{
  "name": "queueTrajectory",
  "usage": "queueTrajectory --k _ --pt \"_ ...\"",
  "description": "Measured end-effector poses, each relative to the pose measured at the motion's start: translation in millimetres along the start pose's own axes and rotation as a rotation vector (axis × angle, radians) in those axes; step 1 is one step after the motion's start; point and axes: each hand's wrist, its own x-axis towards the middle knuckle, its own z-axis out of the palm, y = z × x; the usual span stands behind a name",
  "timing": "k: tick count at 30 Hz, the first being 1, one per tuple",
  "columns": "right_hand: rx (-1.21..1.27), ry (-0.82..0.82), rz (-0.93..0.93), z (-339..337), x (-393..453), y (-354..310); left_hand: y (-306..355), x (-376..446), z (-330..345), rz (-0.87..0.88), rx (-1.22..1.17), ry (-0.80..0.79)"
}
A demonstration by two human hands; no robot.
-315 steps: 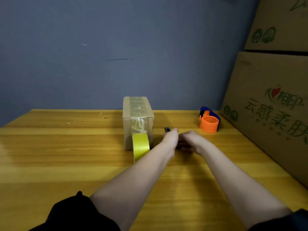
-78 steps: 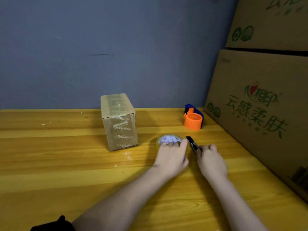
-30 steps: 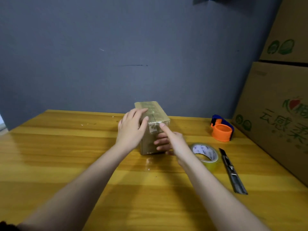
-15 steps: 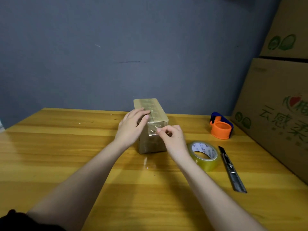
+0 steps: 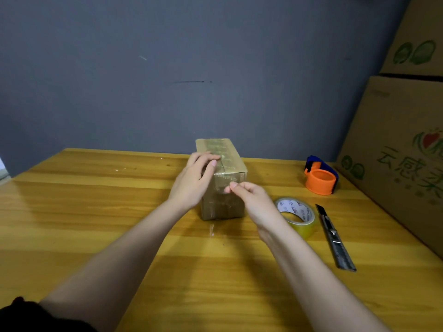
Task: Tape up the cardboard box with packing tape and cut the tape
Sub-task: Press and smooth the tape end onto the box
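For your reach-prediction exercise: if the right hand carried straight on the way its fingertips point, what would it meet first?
The right hand points at the near face of the cardboard box, so it would probably meet that first; depth is unclear.

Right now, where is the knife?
In the head view the knife lies flat on the table, on the right, just right of the tape roll and nearer than the orange dispenser.
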Motion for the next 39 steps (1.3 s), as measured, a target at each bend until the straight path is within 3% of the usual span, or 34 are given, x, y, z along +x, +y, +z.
queueTrajectory --k 15,21,29,39 --pt "-0.135 0.083 -0.068 3.5 -38.1 13.6 9.8 -30.9 -21.0 0.091 0.129 -0.162" --pt "-0.229 0.155 -0.052 8.0 -33.2 19.6 4.4 -27.5 -17.0 0.043 -0.068 -0.134" --pt "-0.310 0.303 -0.065 19.7 -27.4 26.9 1.9 -25.9 -14.8 0.035 -0.032 -0.119" --pt "-0.415 0.340 -0.094 18.9 -25.4 32.0 -1.4 -25.1 -19.0 0.070 0.018 -0.186"
